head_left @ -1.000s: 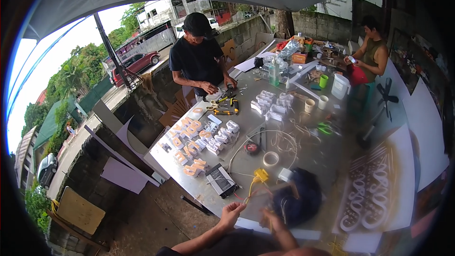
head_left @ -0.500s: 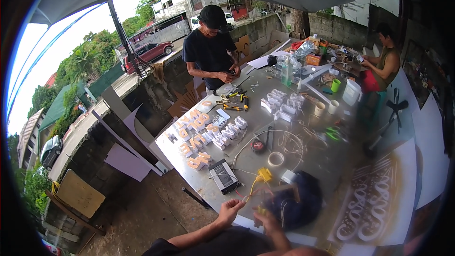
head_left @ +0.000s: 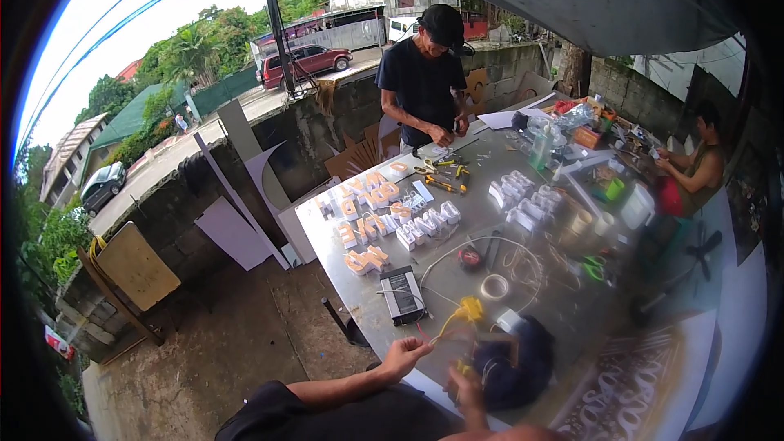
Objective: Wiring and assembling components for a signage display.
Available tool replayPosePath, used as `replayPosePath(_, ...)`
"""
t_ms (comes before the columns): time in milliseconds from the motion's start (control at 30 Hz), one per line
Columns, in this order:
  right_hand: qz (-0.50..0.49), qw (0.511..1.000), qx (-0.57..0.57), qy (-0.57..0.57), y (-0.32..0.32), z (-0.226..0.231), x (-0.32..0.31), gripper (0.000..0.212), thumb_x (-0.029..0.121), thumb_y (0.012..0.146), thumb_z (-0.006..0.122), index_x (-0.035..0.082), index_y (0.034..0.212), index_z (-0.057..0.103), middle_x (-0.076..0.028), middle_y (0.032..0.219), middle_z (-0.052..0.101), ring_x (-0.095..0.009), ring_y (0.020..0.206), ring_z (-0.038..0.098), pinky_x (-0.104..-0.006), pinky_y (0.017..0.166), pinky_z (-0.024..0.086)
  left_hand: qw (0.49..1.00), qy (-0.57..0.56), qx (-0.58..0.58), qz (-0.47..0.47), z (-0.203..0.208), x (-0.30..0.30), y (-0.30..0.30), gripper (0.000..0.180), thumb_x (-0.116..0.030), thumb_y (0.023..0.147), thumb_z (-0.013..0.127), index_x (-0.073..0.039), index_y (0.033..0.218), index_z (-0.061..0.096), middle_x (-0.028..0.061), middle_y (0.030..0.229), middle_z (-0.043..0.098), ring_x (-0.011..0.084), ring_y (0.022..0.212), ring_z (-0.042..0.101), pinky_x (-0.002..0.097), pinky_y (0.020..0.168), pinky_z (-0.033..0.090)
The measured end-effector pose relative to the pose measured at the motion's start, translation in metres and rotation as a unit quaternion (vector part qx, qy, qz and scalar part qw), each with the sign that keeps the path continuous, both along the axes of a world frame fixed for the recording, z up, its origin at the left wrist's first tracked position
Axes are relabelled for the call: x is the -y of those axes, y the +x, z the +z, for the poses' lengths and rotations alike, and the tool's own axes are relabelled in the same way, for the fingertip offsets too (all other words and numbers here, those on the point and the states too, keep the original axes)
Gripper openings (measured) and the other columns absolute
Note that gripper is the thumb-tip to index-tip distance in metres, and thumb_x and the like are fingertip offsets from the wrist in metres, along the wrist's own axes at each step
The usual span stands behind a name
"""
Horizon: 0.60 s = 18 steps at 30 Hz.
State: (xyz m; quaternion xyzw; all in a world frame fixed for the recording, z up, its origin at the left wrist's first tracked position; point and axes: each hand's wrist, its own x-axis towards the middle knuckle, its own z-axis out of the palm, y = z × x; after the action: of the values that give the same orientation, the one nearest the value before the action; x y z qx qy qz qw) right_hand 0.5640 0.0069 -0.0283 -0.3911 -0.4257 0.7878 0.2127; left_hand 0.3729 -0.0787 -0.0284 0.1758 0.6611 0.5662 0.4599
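Observation:
My left hand (head_left: 406, 357) is closed in a pinch at the table's near edge, gripping the ends of thin yellow and red wires (head_left: 445, 327). The yellow one runs up to a yellow plug-like block (head_left: 468, 310). Beside it, my right hand (head_left: 465, 392) is curled round a small yellow-handled tool (head_left: 464, 368), too blurred to name surely. A dark blue cloth bundle (head_left: 527, 363) lies just right of that hand, with a white block (head_left: 510, 321) at its upper edge. Left of the yellow block sits a black and silver power supply box (head_left: 402, 296).
White block letters (head_left: 425, 224), some with orange faces, stand on the metal table (head_left: 457, 265). A tape roll (head_left: 494, 287), a red tape measure (head_left: 469, 258) and green scissors (head_left: 594, 267) lie farther in. One person (head_left: 420, 82) stands across the table; another (head_left: 704, 159) sits at right.
The view has swung left, so the table and people appear farther right. My left hand stays pinched on the wires; my right hand stays close beside it.

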Motion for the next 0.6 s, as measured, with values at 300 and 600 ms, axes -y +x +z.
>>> replayPosePath(300,0.031,0.998,0.032,0.034,0.003,-0.015,0.006,0.046,0.014,0.094,0.073,0.001,0.136,0.056,0.002,0.083,0.06,-0.007,0.073,0.055,-0.0228,0.073,0.047,1.0,0.007,0.002,0.009,0.002,0.003,0.002,0.022,-0.02,0.098,0.075,0.001,0.102,0.075,-0.0017,0.09,0.071,0.0047,0.082,0.06,0.023,0.073,0.048)
replayPosePath(600,0.104,0.991,-0.08,-0.036,0.013,-0.027,0.004,0.052,0.008,0.1,0.065,0.003,0.149,0.049,-0.006,0.114,0.067,-0.012,0.105,0.061,-0.0252,0.093,0.047,1.0,0.012,0.014,0.02,0.0,0.003,0.002,0.021,-0.019,0.098,0.075,0.001,0.1,0.074,-0.0005,0.091,0.072,0.0052,0.082,0.062,0.0226,0.073,0.049)
